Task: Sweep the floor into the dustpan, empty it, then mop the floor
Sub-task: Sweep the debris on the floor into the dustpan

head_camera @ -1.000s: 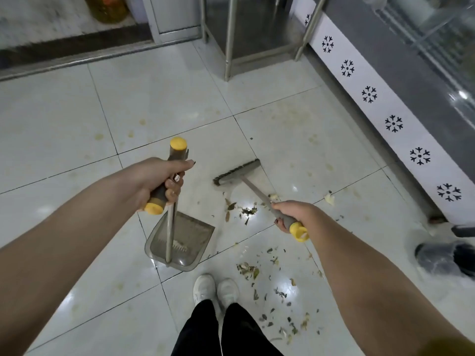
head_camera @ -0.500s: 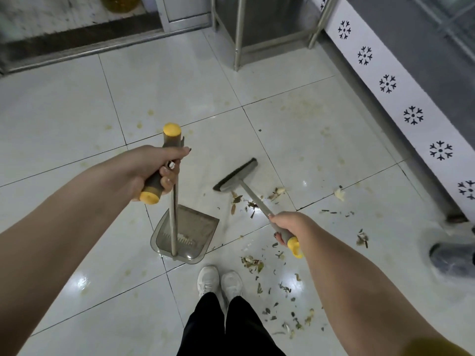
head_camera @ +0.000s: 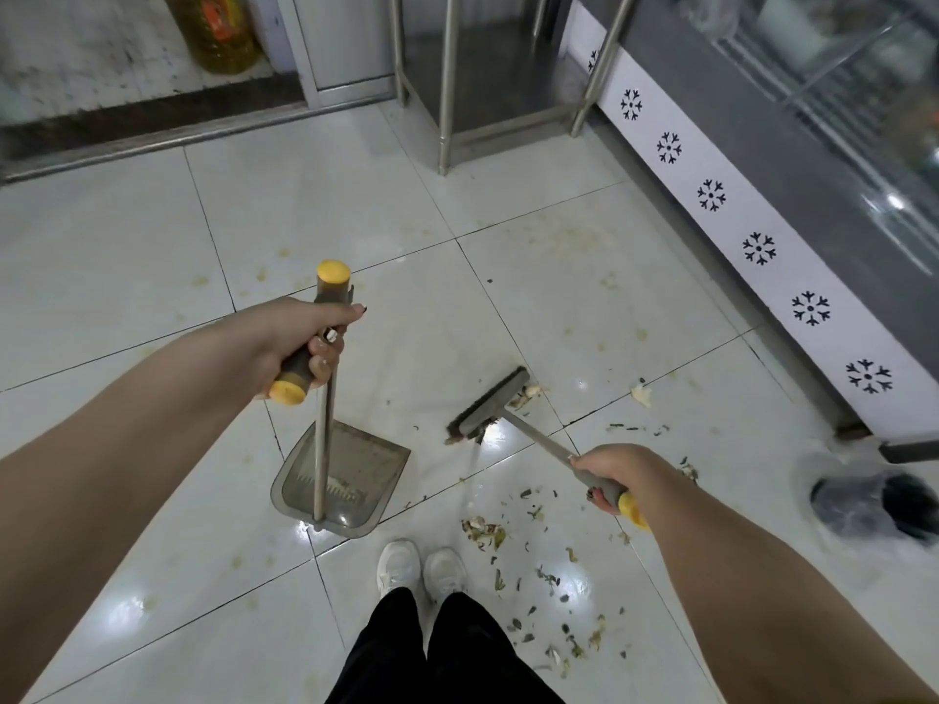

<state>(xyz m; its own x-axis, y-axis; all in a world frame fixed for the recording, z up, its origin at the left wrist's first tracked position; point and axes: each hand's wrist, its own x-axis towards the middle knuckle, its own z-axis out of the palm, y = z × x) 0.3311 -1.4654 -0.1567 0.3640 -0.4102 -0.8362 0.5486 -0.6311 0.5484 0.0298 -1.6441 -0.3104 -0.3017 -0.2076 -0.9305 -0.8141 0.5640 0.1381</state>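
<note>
My left hand (head_camera: 300, 343) grips the grey, yellow-capped handle of a long-handled dustpan (head_camera: 345, 480), whose grey pan sits on the white tiled floor just left of my shoes. My right hand (head_camera: 609, 475) grips the grey and yellow handle of a short broom (head_camera: 490, 403). Its dark brush head rests on the floor to the right of the pan, apart from it. Scraps of leaves and peel (head_camera: 533, 551) lie scattered on the tiles below and right of the brush, and a pale scrap (head_camera: 641, 394) lies further right.
A cabinet base with black snowflake marks (head_camera: 762, 251) runs along the right. Steel legs of a stand (head_camera: 446, 94) rise at the top centre. A bottle of yellow oil (head_camera: 218, 33) stands top left behind a door sill. A dark bagged object (head_camera: 874, 505) lies at the right.
The brush head has swung to the right, away from the dustpan, past the debris near it. The dustpan has stayed upright in my left hand. The view has tilted up slightly.
</note>
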